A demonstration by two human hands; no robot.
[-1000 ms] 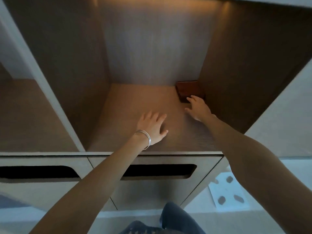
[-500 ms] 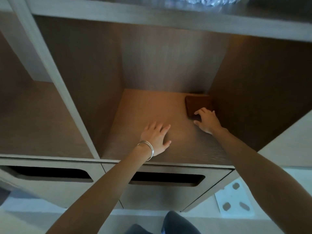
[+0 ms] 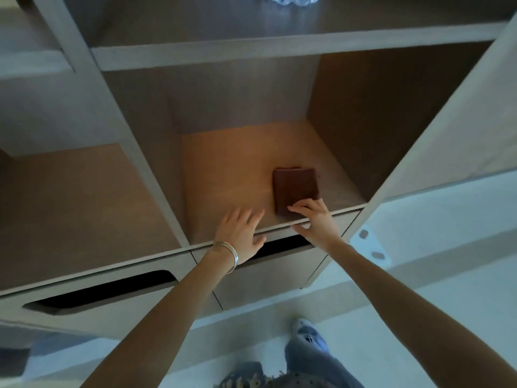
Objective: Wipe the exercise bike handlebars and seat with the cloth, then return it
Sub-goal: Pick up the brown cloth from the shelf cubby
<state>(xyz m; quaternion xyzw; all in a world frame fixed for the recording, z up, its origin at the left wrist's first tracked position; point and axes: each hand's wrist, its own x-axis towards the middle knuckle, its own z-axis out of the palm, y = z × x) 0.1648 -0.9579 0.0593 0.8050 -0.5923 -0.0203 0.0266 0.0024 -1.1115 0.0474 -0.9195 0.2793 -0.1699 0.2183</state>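
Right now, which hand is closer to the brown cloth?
Right. The right hand touches the brown cloth at its near edge with its fingers. The left hand rests flat on the shelf, to the cloth's left, apart from it.

From my end, the arms are bare all the way down to the frame edge. There's a little stack of thin silver bangles point(image 3: 228, 254) at the wrist of the left hand point(image 3: 240, 233). Lower down I get faded blue-grey jeans point(image 3: 316, 359) and a pale shoe point(image 3: 303, 326) toe. The rest is too blurry for me.
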